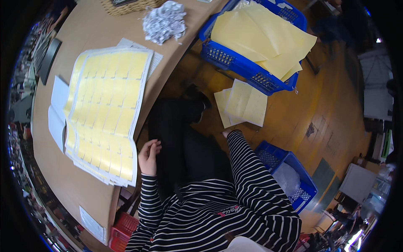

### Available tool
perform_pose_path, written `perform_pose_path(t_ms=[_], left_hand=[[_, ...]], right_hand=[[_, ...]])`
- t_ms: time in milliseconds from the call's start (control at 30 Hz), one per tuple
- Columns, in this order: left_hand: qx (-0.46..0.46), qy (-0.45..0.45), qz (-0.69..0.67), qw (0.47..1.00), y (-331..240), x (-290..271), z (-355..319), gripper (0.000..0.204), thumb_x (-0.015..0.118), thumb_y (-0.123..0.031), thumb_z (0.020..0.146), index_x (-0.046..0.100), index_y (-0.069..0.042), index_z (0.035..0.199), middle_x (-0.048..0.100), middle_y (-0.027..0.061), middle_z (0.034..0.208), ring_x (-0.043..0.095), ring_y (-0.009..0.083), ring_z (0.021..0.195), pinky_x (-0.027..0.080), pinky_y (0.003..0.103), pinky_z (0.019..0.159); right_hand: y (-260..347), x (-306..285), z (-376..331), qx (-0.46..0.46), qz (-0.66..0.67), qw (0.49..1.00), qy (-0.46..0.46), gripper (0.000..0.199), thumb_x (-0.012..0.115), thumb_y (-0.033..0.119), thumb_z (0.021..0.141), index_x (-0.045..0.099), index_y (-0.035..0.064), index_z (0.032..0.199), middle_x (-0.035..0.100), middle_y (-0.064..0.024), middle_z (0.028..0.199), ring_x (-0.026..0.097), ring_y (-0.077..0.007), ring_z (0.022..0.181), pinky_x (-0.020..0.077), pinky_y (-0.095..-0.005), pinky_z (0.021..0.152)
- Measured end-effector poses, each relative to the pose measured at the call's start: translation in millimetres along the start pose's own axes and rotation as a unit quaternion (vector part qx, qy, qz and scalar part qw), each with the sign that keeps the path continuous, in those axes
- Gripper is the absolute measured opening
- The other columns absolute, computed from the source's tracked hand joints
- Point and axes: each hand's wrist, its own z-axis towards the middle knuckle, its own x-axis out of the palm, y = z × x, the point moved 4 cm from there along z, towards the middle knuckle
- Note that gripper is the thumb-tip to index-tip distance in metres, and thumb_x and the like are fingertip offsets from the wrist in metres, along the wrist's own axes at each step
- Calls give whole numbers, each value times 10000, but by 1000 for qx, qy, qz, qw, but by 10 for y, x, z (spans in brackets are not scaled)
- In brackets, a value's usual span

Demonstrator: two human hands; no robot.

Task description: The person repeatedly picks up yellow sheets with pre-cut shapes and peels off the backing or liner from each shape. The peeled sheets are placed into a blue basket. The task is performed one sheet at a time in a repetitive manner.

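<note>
A stack of large yellow sheets with white borders and printed grid lines (107, 101) lies on the table at the left, its near edge overhanging. My left hand (148, 158) is just right of the stack's near corner, apart from it. Its fingers are loosely bent, the thumb apart, and nothing shows in them. My right hand (227, 133) is low beside the table, mostly hidden by its striped cuff. Just beyond it are several smaller pale yellow sheets (247, 103), fanned over one another. Whether its fingers touch them cannot be seen.
A blue basket (218, 59) heaped with yellow sheets (260, 35) stands at the far right. Another blue basket (306, 191) holds clear plastic. Crumpled paper strips (164, 22) lie on the brown table (58, 180), near a wicker basket (130, 6). A red crate (122, 231) stands by the table.
</note>
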Motion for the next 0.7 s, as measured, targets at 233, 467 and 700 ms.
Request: perform_pose_path(t_ms=[233, 467, 700], left_hand=[[-170, -44, 34, 984, 151, 39, 395, 418, 574, -362, 965, 560, -37, 703, 622, 124, 535, 573, 161, 371, 442, 216, 360], [-89, -96, 78, 988, -152, 373, 334, 469, 521, -338, 995, 513, -34, 637, 580, 116, 485, 531, 141, 335, 380, 197, 319], [96, -162, 93, 978, -284, 669, 214, 393, 496, -238, 1012, 477, -52, 666, 525, 54, 484, 462, 83, 330, 324, 171, 322]], right_hand=[[-10, -51, -103, 23, 95, 979, -178, 352, 540, 276, 921, 651, 46, 1163, 664, -188, 1128, 614, -337, 1071, 478, -400, 924], [-121, -346, -349, 99, 147, 977, -117, 386, 614, 316, 873, 664, 39, 1138, 680, -190, 1074, 633, -339, 1037, 486, -412, 906], [-284, -708, -365, 131, 246, 942, -184, 397, 617, 295, 874, 649, 26, 1165, 684, -181, 1086, 652, -311, 1011, 493, -382, 897]])
